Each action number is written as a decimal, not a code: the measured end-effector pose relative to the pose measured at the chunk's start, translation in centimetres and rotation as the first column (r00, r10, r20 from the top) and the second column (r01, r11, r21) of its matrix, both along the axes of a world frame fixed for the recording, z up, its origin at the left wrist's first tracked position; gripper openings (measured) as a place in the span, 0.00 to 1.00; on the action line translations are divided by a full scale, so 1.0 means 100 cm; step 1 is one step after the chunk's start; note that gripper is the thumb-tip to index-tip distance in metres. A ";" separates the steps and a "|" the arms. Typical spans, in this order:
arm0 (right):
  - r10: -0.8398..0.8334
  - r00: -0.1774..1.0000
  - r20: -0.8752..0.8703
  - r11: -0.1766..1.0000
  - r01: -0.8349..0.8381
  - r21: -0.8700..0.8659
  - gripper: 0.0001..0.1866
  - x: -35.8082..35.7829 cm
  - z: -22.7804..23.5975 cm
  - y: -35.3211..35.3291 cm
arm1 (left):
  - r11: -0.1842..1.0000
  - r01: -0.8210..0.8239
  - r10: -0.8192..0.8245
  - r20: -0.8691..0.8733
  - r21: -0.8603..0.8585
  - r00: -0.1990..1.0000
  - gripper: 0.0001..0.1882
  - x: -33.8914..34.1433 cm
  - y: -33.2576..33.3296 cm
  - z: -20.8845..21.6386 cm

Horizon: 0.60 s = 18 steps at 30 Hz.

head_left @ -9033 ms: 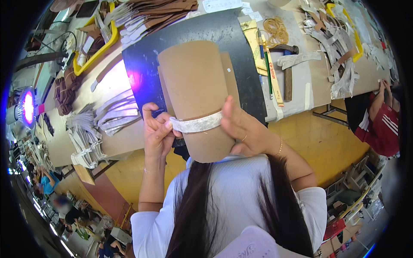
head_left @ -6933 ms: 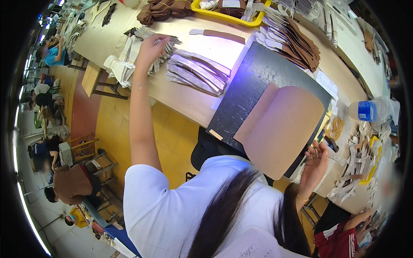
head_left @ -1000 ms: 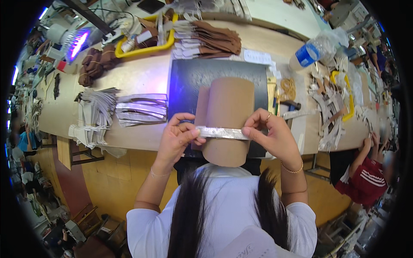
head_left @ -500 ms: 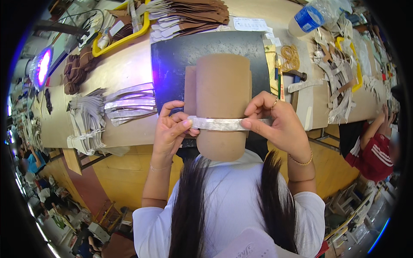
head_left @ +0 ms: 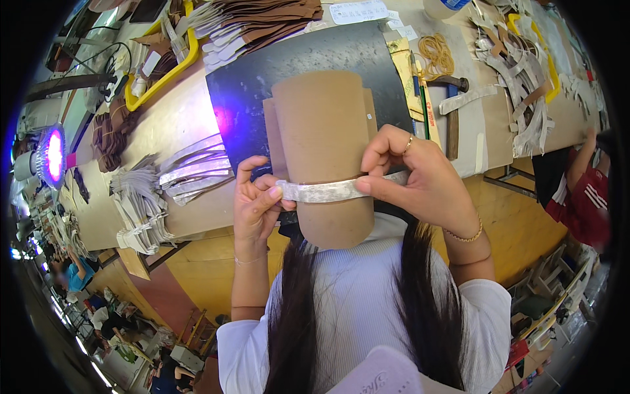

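Note:
A pale, silvery-grey strip (head_left: 321,192) lies across the near part of a curved brown board (head_left: 321,131). My left hand (head_left: 257,197) pinches the strip's left end between thumb and fingers. On the other side, my right hand (head_left: 413,176) grips it with thumb and forefinger, and its right end sticks out past the fingers. The strip follows the curve of the brown surface. Beneath the board, a dark mat (head_left: 243,85) covers part of the table, and further brown pieces show at the board's sides.
Left of the mat lie bundles of pale strips (head_left: 139,203) and a lit lamp (head_left: 52,156). Brown strips (head_left: 262,26) are stacked at the back beside a yellow basket (head_left: 191,52). At right are a hammer (head_left: 453,125), rubber bands (head_left: 436,56) and loose strips (head_left: 518,79). Another person (head_left: 587,197) sits far right.
The view has tilted and shifted, so the table appears rotated. Both hands keep their hold on the strip, which stays across the brown board.

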State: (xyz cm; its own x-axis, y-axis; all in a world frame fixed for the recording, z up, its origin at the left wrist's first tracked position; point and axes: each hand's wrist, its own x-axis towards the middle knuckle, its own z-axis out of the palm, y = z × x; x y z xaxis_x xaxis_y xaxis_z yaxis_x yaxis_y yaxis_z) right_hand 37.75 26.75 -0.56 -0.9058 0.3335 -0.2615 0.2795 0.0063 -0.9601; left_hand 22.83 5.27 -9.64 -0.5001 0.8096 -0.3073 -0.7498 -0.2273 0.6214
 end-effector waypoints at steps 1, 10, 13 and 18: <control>0.009 1.000 -0.004 1.000 -0.009 0.007 0.10 0.000 -0.001 0.001 | 1.000 -0.002 0.002 0.001 0.001 1.000 0.26 0.001 -0.001 -0.001; 0.003 0.999 -0.035 0.997 0.000 0.079 0.09 0.000 0.000 -0.002 | 1.000 -0.023 0.023 -0.003 -0.012 1.000 0.27 0.002 0.002 0.001; 0.011 1.000 -0.026 0.994 -0.008 0.112 0.10 0.000 0.000 -0.003 | 1.000 -0.028 0.028 0.003 -0.010 1.000 0.27 0.002 0.000 -0.001; 0.019 0.995 0.096 0.999 -0.022 0.026 0.11 0.007 -0.006 0.003 | 0.999 -0.033 0.033 -0.009 -0.024 0.999 0.26 0.002 0.003 0.003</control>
State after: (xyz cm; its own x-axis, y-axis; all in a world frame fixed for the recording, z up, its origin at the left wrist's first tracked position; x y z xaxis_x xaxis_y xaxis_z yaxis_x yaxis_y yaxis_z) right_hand 38.48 27.04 -1.13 -0.8837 0.3230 -0.3387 0.3698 0.0383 -0.9283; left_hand 23.08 5.52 -9.29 -0.5293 0.7847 -0.3225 -0.7367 -0.2365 0.6335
